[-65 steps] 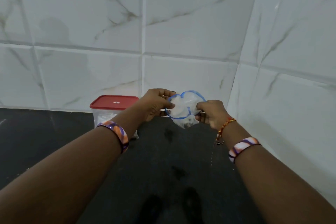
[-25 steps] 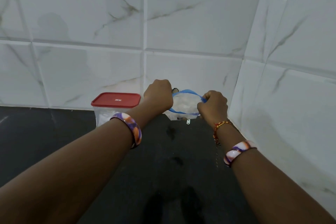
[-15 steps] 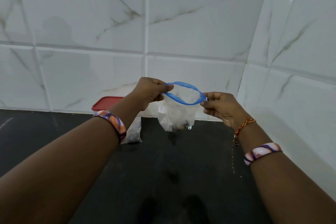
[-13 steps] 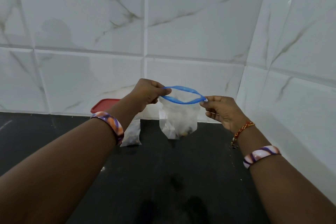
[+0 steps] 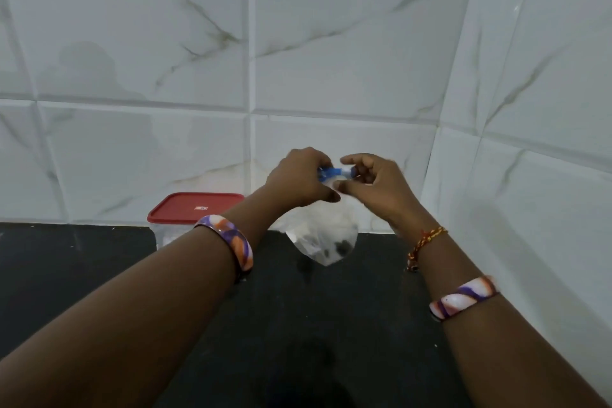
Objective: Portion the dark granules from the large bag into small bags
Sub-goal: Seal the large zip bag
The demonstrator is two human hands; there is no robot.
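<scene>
A small clear bag [image 5: 326, 238] with a blue zip strip hangs above the black counter, with a few dark granules in its bottom corner. My left hand [image 5: 298, 179] and my right hand [image 5: 374, 185] are close together at its top. Both pinch the blue strip, which is bunched between their fingers. The large bag is hidden from view.
A clear container with a red lid [image 5: 195, 207] stands against the back wall, left of my hands. The black counter [image 5: 82, 262] runs into a corner of white marble tiles [image 5: 530, 175] on the right.
The bag's mouth was held wide open between my hands. Now my hands have come together and the blue strip is bunched between them. The bag hangs a little higher.
</scene>
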